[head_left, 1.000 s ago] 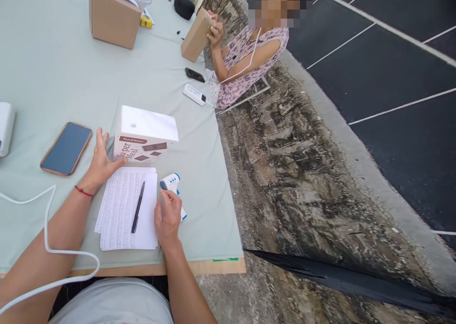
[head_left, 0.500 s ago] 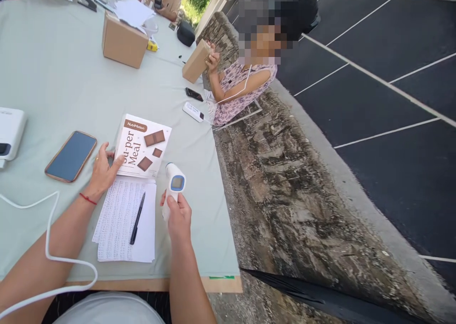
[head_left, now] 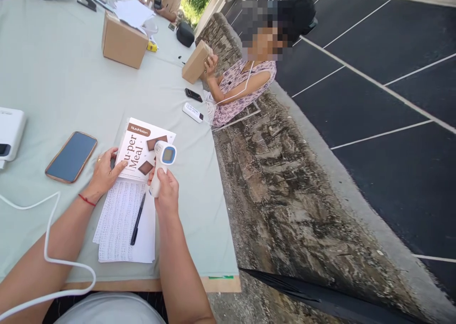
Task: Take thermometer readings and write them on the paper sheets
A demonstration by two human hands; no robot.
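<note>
My left hand (head_left: 106, 171) grips the left side of a white and brown "Su-per Meal" box (head_left: 133, 146), thumb on its front face. In my right hand (head_left: 166, 191) is a white infrared thermometer (head_left: 164, 165) with a blue-rimmed screen facing me. The thermometer overlaps the box's right part in this view; whether they touch I cannot tell. Printed paper sheets (head_left: 117, 224) lie just below the box, and a black pen (head_left: 138, 219) rests on them.
A phone (head_left: 71, 157) lies left of my left hand, near a white device (head_left: 12, 134) and a white cable (head_left: 50, 238). Farther back stands a cardboard box (head_left: 124, 41) with papers on it. Across the table edge, a person holds a brown box (head_left: 195, 62).
My right hand has moved the thermometer left and up, over the front of the meal box. The meal box has shifted slightly right and tilted back.
</note>
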